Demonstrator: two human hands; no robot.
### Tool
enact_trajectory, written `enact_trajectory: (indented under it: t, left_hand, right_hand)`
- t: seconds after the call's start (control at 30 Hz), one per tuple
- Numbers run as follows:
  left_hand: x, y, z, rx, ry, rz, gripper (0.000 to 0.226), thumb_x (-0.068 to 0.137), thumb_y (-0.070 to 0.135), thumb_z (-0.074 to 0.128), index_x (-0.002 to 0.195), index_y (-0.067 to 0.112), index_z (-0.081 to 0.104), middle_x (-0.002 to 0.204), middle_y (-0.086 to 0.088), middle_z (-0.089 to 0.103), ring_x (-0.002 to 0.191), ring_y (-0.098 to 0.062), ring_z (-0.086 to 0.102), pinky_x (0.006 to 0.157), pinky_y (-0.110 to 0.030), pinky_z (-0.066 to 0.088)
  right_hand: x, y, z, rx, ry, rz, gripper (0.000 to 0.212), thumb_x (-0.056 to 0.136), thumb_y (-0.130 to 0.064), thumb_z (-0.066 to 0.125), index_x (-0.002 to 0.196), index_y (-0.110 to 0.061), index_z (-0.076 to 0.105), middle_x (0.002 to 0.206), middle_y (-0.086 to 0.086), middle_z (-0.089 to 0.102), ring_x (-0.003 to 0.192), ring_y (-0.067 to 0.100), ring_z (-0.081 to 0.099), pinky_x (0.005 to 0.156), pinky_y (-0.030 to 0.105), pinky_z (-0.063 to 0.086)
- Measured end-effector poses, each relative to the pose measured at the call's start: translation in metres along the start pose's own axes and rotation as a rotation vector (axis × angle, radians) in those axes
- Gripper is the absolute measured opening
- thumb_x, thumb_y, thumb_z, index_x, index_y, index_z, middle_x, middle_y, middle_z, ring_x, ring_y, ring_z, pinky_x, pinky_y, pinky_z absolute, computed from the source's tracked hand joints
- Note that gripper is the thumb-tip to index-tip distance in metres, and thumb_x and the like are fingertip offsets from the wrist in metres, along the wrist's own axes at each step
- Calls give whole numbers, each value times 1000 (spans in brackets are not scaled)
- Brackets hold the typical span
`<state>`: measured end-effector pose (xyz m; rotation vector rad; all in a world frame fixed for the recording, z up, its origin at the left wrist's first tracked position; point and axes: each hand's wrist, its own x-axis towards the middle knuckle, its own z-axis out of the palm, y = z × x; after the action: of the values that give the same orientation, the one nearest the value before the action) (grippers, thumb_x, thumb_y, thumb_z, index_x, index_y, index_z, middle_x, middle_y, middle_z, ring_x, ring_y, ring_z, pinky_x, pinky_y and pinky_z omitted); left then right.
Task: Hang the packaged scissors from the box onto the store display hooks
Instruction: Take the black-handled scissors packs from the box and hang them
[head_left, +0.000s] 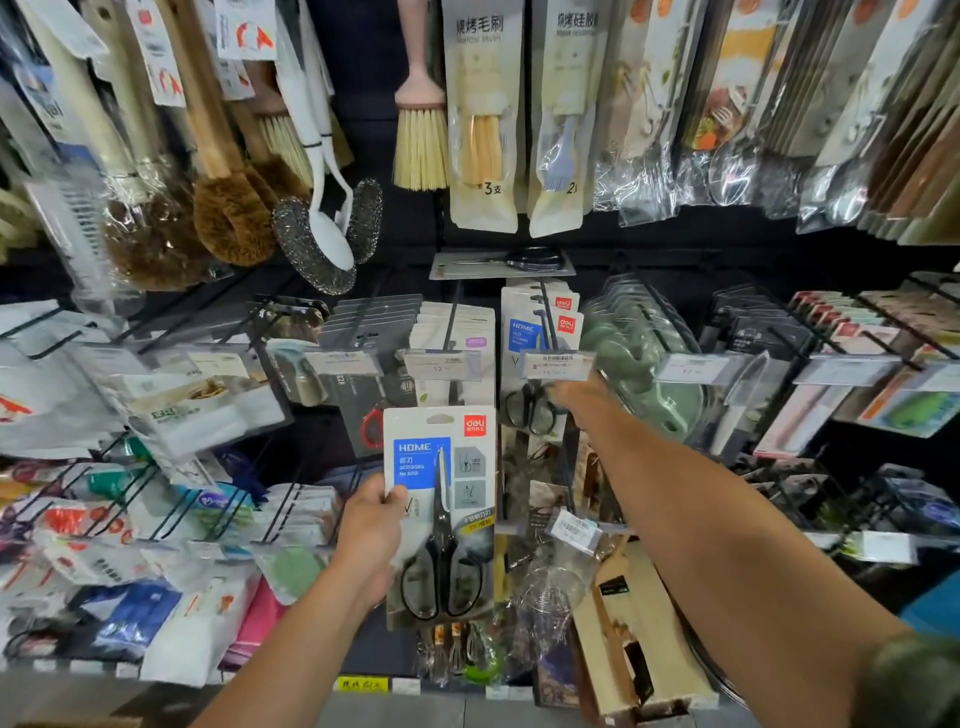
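Note:
My left hand (371, 525) grips a packaged pair of black scissors (441, 514) by the card's left edge, thumb on the front, and holds it upright in front of the shelf. My right hand (582, 397) reaches up to the display hook (548, 312), which carries several of the same scissors packs (535, 338). That hand lies just under the hook's price tag (558, 364), against the front pack; its fingers are blurred and partly hidden. The box is not in view.
Brushes and scourers (311, 239) hang on the left above, packaged brushes (483, 114) straight above. Green items (639, 353) hang right of the scissors hook. Packed hooks fill the lower rows. A cardboard-backed item (628, 623) stands at the lower right.

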<state>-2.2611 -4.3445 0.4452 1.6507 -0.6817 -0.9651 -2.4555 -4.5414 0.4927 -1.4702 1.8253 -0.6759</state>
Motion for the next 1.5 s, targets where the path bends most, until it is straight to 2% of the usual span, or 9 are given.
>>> enact_trajectory:
  t: [0.1,0.23,0.4,0.57,0.7,0.8,1.07,1.33,1.5]
  left_hand:
    - [4,0,10,33,-8,12,22,101,8,45,98,20,64,94,2,67,79,-13,56,70,-26,41]
    - [13,-9,30,95,-36,-2,21,101,12,48,92,23,63,106,-5,69,91,-22,62,85,-36,47]
    - [18,-5,60,100,-74,-34,20,101,15,46,92,26,60,107,-1,67,98,-25,61,89,-39,47]
    - [15,8,85,74,-92,-67,23,102,11,43,92,26,58,111,-3,65,102,-24,59,97,-40,47]
    - [18,13,97,37,-99,-150,21,102,12,43,111,21,60,122,-4,62,109,-28,58,102,-49,45]
    - [21,12,104,-11,-157,-190,21,102,13,43,110,20,61,109,-7,65,94,-25,59,88,-37,48]
    - [11,30,121,-7,-155,-186,13,104,15,40,106,17,52,116,-1,53,101,-22,46,101,-43,38]
    - [6,43,132,-22,-170,-90,33,101,19,44,133,15,53,133,0,58,118,-22,54,105,-42,41]
    - [2,43,125,-64,-141,-27,16,101,15,47,105,16,62,110,0,67,97,-16,58,87,-32,44]
  right_hand:
    - [-10,20,-7,-284,-72,-131,35,98,-22,42,122,-3,59,124,18,60,117,34,55,99,37,45]
    - [-63,49,-37,-452,-37,-252,29,93,-25,48,102,-4,66,102,18,67,99,36,63,80,37,52]
    - [-152,65,-108,-417,341,-449,24,91,-31,55,108,-17,64,104,1,63,85,26,64,67,34,53]
    - [-140,45,-149,-497,646,-734,33,89,-30,58,114,-7,61,108,12,58,92,31,57,70,35,45]
    - [-100,46,-135,-768,482,-674,53,84,-42,56,127,-12,51,120,13,53,110,34,49,91,44,41]
    - [-89,58,-126,-857,425,-684,58,83,-43,56,131,-12,49,122,11,57,114,33,49,97,44,39]
    - [-86,61,-127,-834,440,-690,52,82,-31,60,130,-14,50,122,9,58,118,32,46,101,44,36]
    - [-84,64,-128,-815,423,-699,54,82,-28,62,132,-14,49,122,9,57,119,34,44,100,45,36]
    - [-83,65,-128,-807,429,-707,57,80,-26,63,134,-15,47,121,9,57,117,33,45,99,45,37]
